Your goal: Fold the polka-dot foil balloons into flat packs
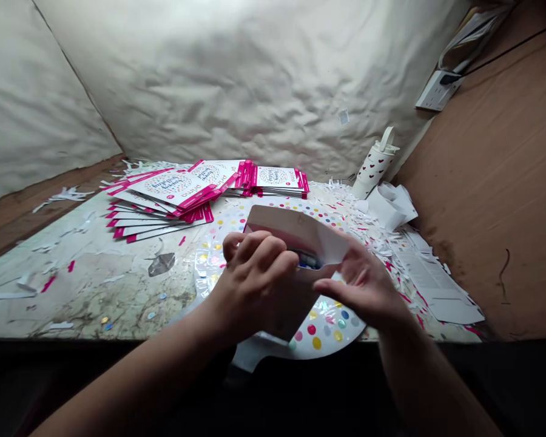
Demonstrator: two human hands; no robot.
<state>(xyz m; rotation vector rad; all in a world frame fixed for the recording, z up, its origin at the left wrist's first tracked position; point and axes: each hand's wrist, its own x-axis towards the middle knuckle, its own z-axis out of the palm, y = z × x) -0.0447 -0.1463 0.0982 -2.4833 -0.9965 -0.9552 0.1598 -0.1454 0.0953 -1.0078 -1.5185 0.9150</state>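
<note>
While pink-edged cards [164,194] sit stacked beyond the left hand [255,282], its fingers curl tight, pinching a blue item [308,261] at the mouth of a brown envelope [282,233]; right hand [361,285] half-open, thumb under the white flap [332,246]. Step: filling. Mouth needs holding open. Shredded paper [359,227] further right.

Pink-edged cards [164,189] at twelve o'clock: we see dark upside-down lettering [178,182], perhaps a greeting, plus small pink logo [187,193]; both too blurred for us to read surely.
</note>
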